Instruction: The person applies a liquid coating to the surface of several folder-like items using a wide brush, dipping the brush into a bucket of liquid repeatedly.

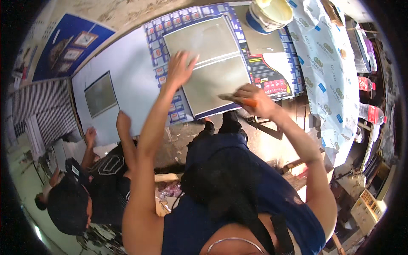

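Two grey-brown rectangular panels (216, 80) with pale edges lie side by side on blue printed sheets (180, 114) in front of me. My left hand (181, 68) lies over the left edge of the panels with its fingers spread, holding nothing. In my right hand (258, 101) is a brush (250, 102) with an orange handle. The brush's dark tip is over the near panel; whether it touches cannot be made out. Beyond, at the right, a white and blue bucket (268, 17) of pale yellow stuff stands on another grey-brown panel (259, 42).
A co-worker in black (106, 187) at my left has hands at the white tabletop (136, 85), near a small dark-edged panel (101, 95). Printed wrapping paper (325, 63) covers the right side. Red-labelled bottles (371, 114) lie beyond it. A wooden frame (267, 127) is below the table edge.
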